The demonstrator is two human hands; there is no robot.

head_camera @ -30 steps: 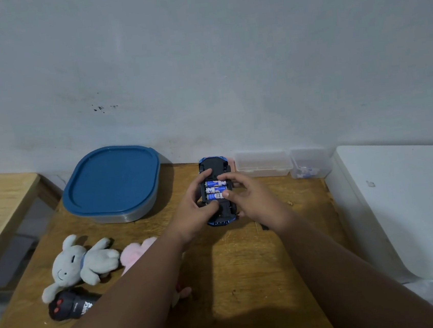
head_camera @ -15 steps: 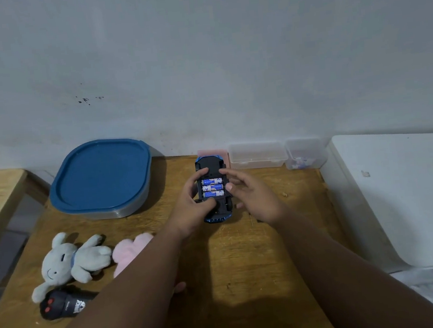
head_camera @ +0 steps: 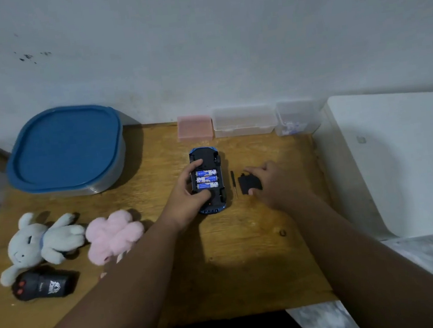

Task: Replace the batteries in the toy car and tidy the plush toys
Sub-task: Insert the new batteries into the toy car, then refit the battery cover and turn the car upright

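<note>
Left hand (head_camera: 186, 193) grips the upturned toy car (head_camera: 211, 207) on the table (head_camera: 233, 255), fingers (head_camera: 196, 164) curled beside its three batteries (head_camera: 207, 179). Right hand (head_camera: 273, 182) pinches the black battery cover (head_camera: 249, 184) beside the screwdriver (head_camera: 233, 183); it looks light, stiff plastic, best held by its edges.

table (head_camera: 246, 254): grainy wood, slight sheen
grey plush (head_camera: 44, 240): fuzzy cloth
pink plush (head_camera: 113, 234): fluffy cloth
toy car (head_camera: 205, 156): matt black plastic underside
lid (head_camera: 66, 147): smooth blue plastic
far boxes (head_camera: 244, 120): translucent plastic
</note>
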